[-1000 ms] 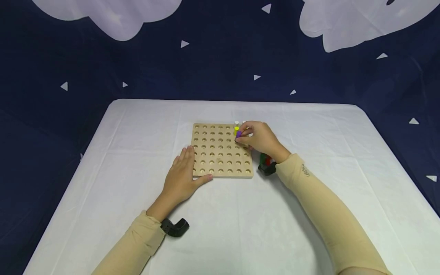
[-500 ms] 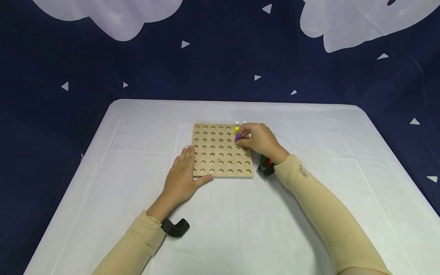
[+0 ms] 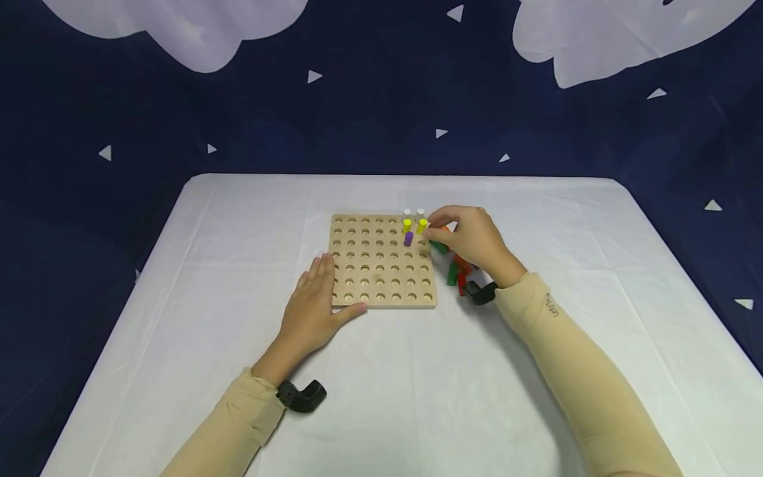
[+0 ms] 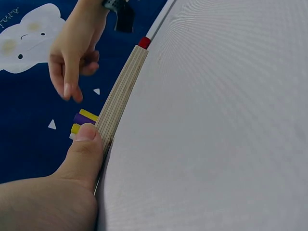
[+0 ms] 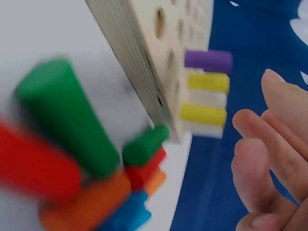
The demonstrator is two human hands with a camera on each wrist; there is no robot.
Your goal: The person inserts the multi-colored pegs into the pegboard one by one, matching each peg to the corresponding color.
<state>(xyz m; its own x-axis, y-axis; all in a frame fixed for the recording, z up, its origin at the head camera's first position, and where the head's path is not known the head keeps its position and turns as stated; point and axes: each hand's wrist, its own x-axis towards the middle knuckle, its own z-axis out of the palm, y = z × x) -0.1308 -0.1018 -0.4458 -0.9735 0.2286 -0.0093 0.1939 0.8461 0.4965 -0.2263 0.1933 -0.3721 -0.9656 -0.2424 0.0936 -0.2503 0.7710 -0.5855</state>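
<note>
My left hand [image 3: 310,305] rests on the left side of a wooden pegboard [image 3: 384,305], fingers straight, thumb along its front edge. In the left wrist view the thumb [image 4: 79,154] touches that edge. My right hand [image 3: 473,242] hovers by the board's back right corner, holding nothing; in the right wrist view its fingers [image 5: 284,159] are apart from the pegs. A purple peg [image 3: 408,239] stands in a hole in front of a yellow peg [image 3: 406,226]. Another yellow peg [image 3: 422,227] and two white pegs [image 3: 420,214] stand there too.
Loose pegs lie right of the board, partly under my right hand: a green peg [image 3: 452,273], a red peg [image 3: 461,284], an orange peg [image 3: 462,263] and a blue peg [image 5: 126,211] among them. A white cloth [image 3: 369,391] covers the table.
The purple peg was between my right fingers; now it stands in the board, let go. My right hand has drawn back to the right. My left hand has stayed put.
</note>
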